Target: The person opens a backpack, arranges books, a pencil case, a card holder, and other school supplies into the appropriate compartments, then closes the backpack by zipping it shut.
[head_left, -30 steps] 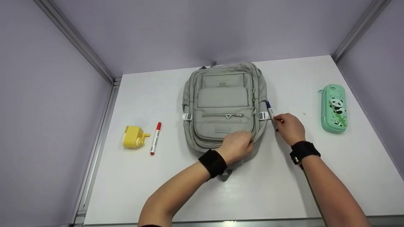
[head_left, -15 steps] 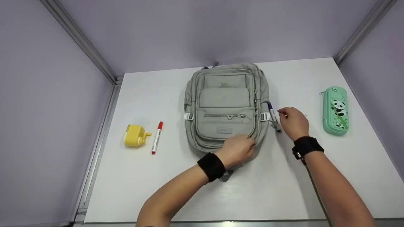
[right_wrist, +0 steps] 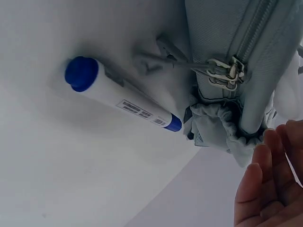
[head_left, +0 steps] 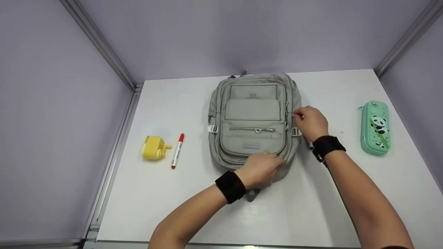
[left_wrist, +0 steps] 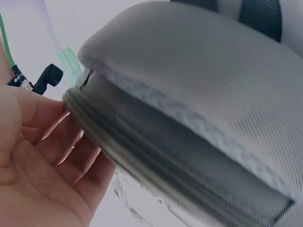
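A grey backpack lies front side up on the white table. At its lower right edge my left hand holds the fabric rim; the left wrist view shows the fingers along a zipped edge below a gaping pocket. My right hand is at the bag's right side, its fingertips pinching near the buckle strap. In the right wrist view those fingers meet the gathered rim of a side pocket; the thumb is hidden. A blue-capped marker lies beside the bag, mostly covered by the right hand in the head view.
On the left stand a yellow bottle-like object with a spout and a red-capped marker. A green panda pencil case lies at the right. Grey-lilac panels enclose the table at the back and sides.
My right hand drew away from beside the blue-capped marker, then moved back left and up to the backpack's side. The left hand stays at the lower edge. The view shifted slightly.
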A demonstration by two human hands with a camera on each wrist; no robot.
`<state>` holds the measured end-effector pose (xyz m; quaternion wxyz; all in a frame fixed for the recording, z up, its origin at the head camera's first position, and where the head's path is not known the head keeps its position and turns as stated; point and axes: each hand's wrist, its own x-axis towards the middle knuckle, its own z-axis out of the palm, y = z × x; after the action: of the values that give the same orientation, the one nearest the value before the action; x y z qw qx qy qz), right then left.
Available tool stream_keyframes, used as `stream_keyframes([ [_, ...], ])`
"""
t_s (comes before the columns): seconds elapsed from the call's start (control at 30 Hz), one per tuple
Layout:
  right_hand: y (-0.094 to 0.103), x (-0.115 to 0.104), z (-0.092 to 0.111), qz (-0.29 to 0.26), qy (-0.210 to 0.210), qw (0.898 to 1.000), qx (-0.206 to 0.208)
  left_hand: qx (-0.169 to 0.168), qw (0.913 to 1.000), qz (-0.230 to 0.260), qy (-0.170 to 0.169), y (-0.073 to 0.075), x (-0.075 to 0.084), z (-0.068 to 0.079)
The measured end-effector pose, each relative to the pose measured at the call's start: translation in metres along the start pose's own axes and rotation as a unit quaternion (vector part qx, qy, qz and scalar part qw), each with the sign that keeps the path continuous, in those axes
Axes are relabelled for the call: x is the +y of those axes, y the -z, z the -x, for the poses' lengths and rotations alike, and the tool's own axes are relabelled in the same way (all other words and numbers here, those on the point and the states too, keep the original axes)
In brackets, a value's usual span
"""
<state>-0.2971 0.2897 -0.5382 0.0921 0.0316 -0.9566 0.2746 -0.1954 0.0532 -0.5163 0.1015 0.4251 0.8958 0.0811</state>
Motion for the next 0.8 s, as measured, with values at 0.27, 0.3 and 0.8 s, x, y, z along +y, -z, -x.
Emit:
stream_keyframes([
  [0.27,-0.011,-0.009,-0.023,0.038,0.014,0.999,-0.035,0.046,0.9971,-0.05,0.034,0.009,-0.03,-0.004],
  [0.3,-0.011,-0.01,-0.026,0.043,0.012,0.998,-0.042,0.047,0.997,-0.048,0.04,0.01,-0.035,-0.006],
  [0.8,-0.024,-0.001,-0.031,0.022,-0.021,0.998,-0.046,0.026,0.9933,-0.017,0.111,0.027,-0.055,-0.074],
])
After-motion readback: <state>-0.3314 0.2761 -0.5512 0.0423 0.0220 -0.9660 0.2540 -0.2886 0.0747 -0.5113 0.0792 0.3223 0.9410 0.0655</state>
